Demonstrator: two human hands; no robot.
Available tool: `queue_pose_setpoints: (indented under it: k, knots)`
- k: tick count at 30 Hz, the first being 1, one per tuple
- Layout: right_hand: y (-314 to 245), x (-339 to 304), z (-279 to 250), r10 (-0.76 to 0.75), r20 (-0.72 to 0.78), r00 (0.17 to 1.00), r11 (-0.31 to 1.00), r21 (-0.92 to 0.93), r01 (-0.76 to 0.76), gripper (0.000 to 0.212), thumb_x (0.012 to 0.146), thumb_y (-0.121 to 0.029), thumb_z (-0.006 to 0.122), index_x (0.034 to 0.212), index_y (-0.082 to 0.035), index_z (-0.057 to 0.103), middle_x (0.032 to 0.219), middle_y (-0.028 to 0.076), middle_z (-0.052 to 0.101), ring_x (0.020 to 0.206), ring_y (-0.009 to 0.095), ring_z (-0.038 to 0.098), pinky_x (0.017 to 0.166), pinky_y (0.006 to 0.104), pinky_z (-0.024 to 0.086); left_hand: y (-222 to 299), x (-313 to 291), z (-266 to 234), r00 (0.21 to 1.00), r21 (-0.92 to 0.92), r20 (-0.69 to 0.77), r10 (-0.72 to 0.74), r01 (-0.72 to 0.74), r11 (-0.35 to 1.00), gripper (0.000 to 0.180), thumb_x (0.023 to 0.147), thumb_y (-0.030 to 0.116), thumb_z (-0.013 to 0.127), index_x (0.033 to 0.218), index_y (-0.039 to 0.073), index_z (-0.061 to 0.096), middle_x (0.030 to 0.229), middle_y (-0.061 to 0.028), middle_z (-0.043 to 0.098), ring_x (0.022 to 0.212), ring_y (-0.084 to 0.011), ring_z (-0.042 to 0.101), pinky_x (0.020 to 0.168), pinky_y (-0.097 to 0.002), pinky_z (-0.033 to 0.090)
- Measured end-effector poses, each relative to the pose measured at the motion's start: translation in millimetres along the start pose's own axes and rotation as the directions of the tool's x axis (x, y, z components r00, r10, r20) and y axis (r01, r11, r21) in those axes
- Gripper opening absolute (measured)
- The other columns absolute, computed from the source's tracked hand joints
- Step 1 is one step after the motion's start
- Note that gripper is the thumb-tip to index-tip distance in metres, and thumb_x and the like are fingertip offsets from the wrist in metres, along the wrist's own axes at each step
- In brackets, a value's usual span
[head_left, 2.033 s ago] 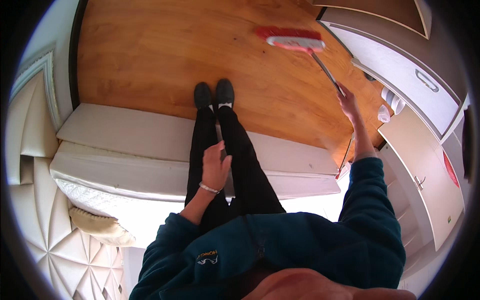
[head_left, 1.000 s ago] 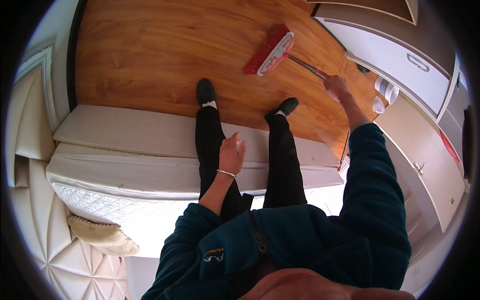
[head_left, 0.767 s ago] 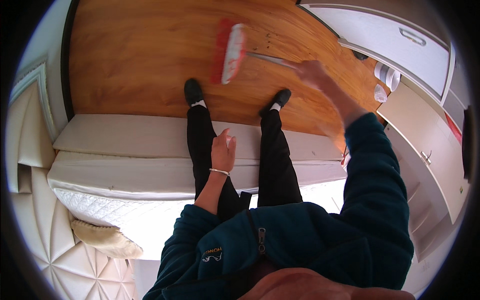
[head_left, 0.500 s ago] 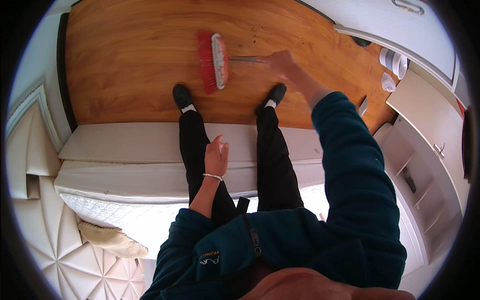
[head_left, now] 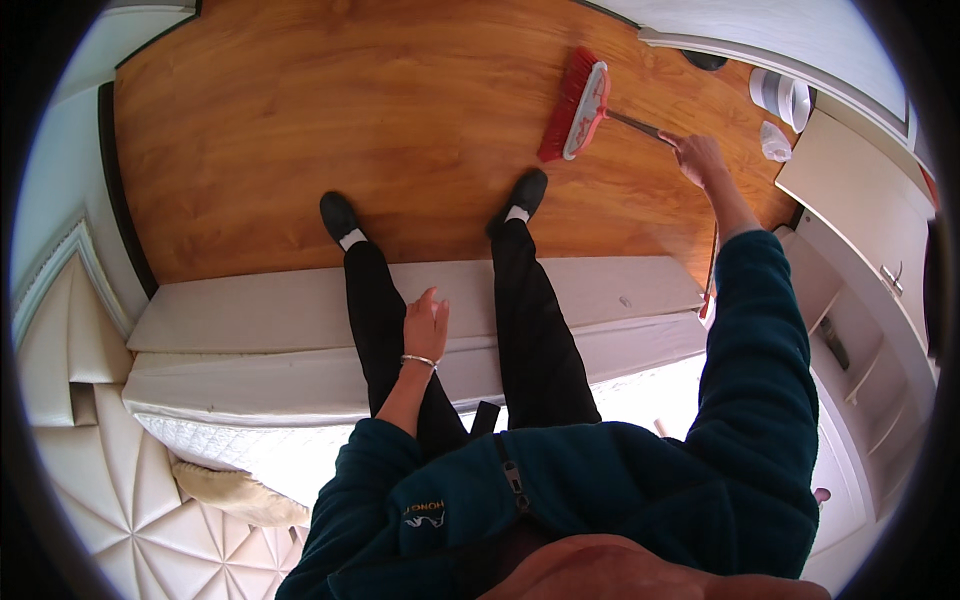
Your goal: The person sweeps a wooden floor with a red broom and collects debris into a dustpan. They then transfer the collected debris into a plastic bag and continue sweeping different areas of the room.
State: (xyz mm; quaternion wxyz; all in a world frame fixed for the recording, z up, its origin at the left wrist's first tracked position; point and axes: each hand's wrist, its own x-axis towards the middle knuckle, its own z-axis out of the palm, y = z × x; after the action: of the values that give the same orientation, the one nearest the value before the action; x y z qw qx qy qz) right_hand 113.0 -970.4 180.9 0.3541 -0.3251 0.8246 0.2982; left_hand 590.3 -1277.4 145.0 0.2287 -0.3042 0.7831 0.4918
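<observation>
Head view: a broom is lying across the right hand's side, with its bristles crowding a shoe.
The right hand is clamping its fingers around the handle of the red-and-white broom, whose head is resting on the wooden floor just beyond the right shoe. The left hand is hanging over the left thigh, fingers loosely apart (nothing is showing in it). A pull toward the body could be snagging the bristles on that toe; a wide outward swing could be knocking the plastic bag or white container, since one hand alone is steering.
</observation>
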Motion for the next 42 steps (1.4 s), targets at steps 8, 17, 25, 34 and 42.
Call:
queue_pose_setpoints:
  k: [8,17,25,34,42]
  knots:
    - [-67,25,-77,-0.043,-0.158,0.986,0.950,0.301,0.089,0.042,0.092,-0.026,0.047,0.133,-0.037,0.046,0.076,0.016,0.064,0.063,0.031,0.060,0.057,0.0446,0.045,-6,3,-9,0.999,-0.022,0.010,-0.038,0.038,0.999,0.036,0.090,0.024,0.053,0.116,0.000,0.053,0.083,-0.0153,0.062,0.085,-0.0344,0.056,0.080,-0.0437,0.044]
    - [-235,213,-168,0.038,-0.350,0.936,0.873,0.468,0.139,0.045,0.090,-0.027,0.044,0.133,-0.041,0.046,0.108,0.008,0.066,0.094,0.029,0.063,0.077,0.0407,0.050,-13,4,-14,0.990,0.032,0.044,-0.136,0.134,0.990,0.036,0.091,0.024,0.053,0.118,0.001,0.053,0.089,-0.0154,0.062,0.088,-0.0324,0.055,0.081,-0.0432,0.044]
    - [-92,163,-45,0.191,-0.145,0.971,0.814,0.577,-0.074,0.036,0.091,-0.029,0.047,0.124,-0.039,0.056,0.108,0.007,0.066,0.098,0.030,0.062,0.079,0.0419,0.050,-5,11,13,0.992,0.128,0.051,-0.115,0.108,0.986,0.037,0.091,0.027,0.051,0.119,0.002,0.053,0.086,-0.0134,0.062,0.087,-0.0317,0.055,0.081,-0.0417,0.044]
    - [34,62,30,0.273,-0.032,0.961,0.699,0.693,-0.176,0.035,0.091,-0.030,0.046,0.125,-0.034,0.056,0.104,0.012,0.065,0.094,0.032,0.061,0.075,0.0441,0.049,8,9,27,0.987,0.363,0.138,-0.084,0.029,0.931,0.036,0.089,0.025,0.052,0.116,0.002,0.053,0.088,-0.0145,0.061,0.087,-0.0338,0.055,0.082,-0.0442,0.043]
    - [39,102,89,0.435,0.040,0.900,0.474,0.839,-0.266,0.038,0.090,-0.031,0.044,0.126,-0.033,0.055,0.110,0.009,0.064,0.101,0.031,0.060,0.081,0.0426,0.049,27,8,48,0.982,0.447,0.170,-0.079,-0.006,0.894,0.037,0.089,0.027,0.052,0.115,0.001,0.053,0.087,-0.0143,0.061,0.085,-0.0340,0.055,0.080,-0.0449,0.044]
